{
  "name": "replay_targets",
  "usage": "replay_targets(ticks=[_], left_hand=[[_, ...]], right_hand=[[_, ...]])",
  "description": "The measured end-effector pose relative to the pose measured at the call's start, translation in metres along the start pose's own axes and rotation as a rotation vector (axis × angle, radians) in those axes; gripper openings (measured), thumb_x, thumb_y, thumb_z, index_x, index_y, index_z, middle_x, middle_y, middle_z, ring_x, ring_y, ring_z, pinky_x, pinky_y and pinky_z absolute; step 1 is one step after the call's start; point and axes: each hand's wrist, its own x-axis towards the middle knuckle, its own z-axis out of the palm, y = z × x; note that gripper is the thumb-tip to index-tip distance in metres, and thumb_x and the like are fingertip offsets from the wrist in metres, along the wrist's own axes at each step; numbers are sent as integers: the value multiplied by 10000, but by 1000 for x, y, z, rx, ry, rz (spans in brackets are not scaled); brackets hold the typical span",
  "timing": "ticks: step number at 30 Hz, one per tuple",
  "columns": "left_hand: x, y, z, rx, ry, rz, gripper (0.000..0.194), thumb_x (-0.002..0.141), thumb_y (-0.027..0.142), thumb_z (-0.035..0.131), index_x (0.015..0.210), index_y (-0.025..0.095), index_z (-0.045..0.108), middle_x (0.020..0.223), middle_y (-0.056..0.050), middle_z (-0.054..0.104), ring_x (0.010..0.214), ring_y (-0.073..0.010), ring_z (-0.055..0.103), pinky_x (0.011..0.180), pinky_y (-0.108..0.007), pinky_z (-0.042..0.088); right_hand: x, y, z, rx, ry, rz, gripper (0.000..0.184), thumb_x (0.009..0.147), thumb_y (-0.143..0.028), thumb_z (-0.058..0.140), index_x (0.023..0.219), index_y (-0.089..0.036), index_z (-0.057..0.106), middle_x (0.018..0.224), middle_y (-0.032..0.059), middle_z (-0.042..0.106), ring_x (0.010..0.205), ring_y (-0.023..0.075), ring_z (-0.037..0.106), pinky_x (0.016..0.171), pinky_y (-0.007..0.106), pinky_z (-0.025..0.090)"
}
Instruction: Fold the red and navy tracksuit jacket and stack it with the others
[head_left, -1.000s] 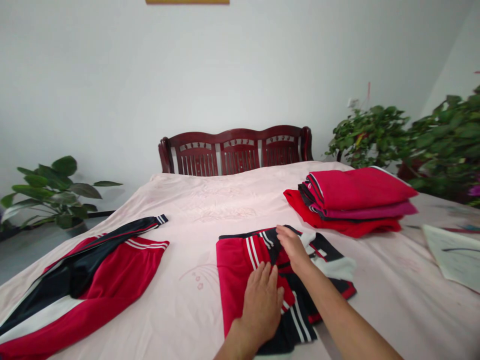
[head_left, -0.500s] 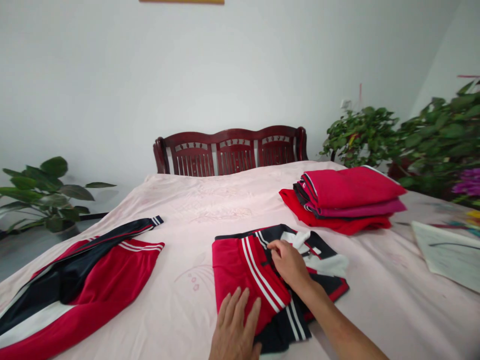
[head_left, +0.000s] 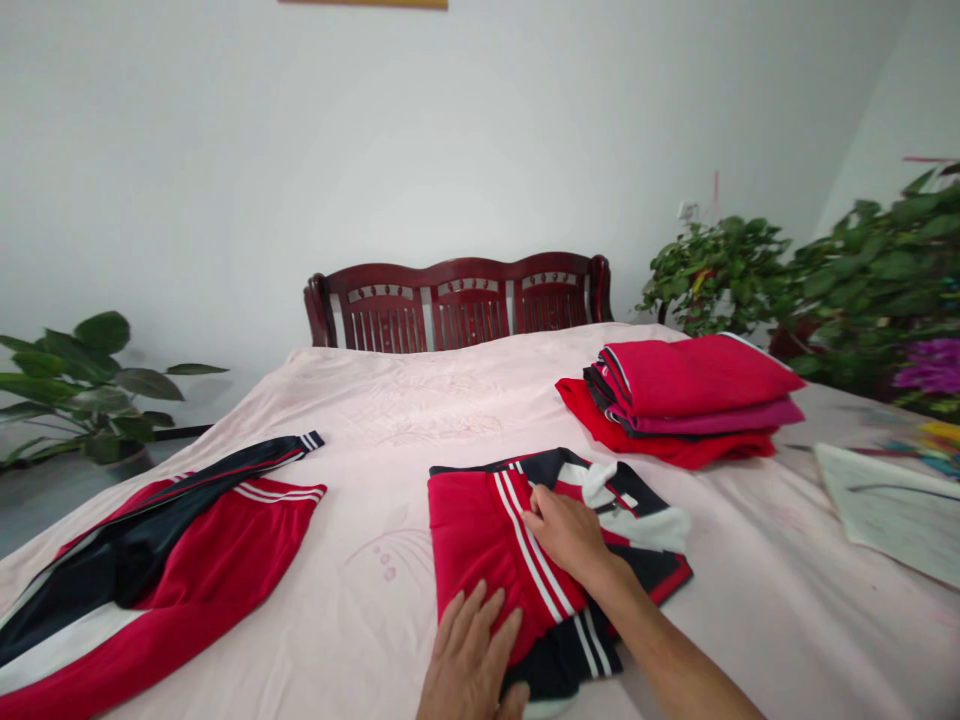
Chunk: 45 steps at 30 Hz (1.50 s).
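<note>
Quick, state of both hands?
Left hand: open, fingers spread flat on the red part of the jacket.
Right hand: fingers curled at the jacket's striped band; whether it grips cannot be told.

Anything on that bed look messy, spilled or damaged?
No spill or damage shows. The folded pile looks askew: its bright red bottom garment juts out on the left past the layers above. The red and navy jacket at far left lies unfolded, one sleeve slanting across it.

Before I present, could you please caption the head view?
Left hand and right hand on a folded striped garment.
</note>
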Motion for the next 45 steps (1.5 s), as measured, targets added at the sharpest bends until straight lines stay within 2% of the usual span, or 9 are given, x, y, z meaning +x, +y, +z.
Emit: replay_targets(ticks=[5,10,16,21,26,30,33,38,45], left_hand=[[12,-21,-10,-489,106,-734,635,869,237,582,1476,215,398,1508,-144,463,1407,-299,409,1135,-505,380],[64,-40,-33,-1297,135,-1363,664,799,337,729,1368,127,458,1334,-219,616,1128,-300,665,943,-415,559],[82,-39,-45,-1586,98,-1395,290,746,169,731,1014,118,633,854,-122,784,842,-281,756,811,-415,615],[43,-76,-76,-1524,99,-1495,354,732,159,750,1054,128,607,830,-106,786,810,-312,761,766,-465,628],[9,-110,-112,-1327,133,-1574,452,752,102,728,1171,106,561,887,-146,786,814,-343,758,753,-500,626],[3,-113,-120,-1250,189,-1596,456,724,40,720,1151,120,582,852,-109,792,794,-322,763,726,-439,637],[10,-112,-126,-1227,174,-1578,446,737,29,698,1157,113,575,835,-109,791,767,-309,764,723,-431,637],[36,-104,-147,-1259,170,-1544,437,773,99,715,1188,104,577,893,-144,784,816,-323,761,765,-476,624],[84,-63,-152,-1381,219,-1370,668,829,253,700,1445,296,447,1240,-86,697,1013,-254,713,894,-395,575]], right_hand=[[-2,19,13,72,4,51,131,884,-354,559,885,-223,567,926,24,712,868,201,670,635,279,354],[-3,21,24,286,62,11,117,918,-321,505,965,-223,548,1054,44,676,961,194,643,739,284,414],[-8,13,21,337,34,-41,117,908,-241,476,919,-208,587,1007,55,681,974,195,643,819,298,449],[-15,3,5,405,64,-106,255,938,-285,406,1028,-195,627,1080,84,683,1060,211,632,915,323,471],[-19,-39,23,599,139,-202,484,950,-348,383,1375,-146,498,1451,146,497,1383,239,414,1180,426,290],[-29,-85,50,688,-61,-354,595,944,-376,435,1491,-149,385,1588,128,320,1468,249,276,1213,447,237],[-35,-104,57,597,-191,-434,624,896,-317,519,1468,-84,425,1582,173,315,1466,305,272,1208,466,244],[-40,-103,42,671,-46,-347,597,845,-170,521,1441,-188,493,1551,99,395,1447,293,314,1220,492,214],[-54,-106,7,1461,-326,-218,599,971,-544,404,1485,-238,412,1534,58,434,1423,225,371,1193,447,261]])
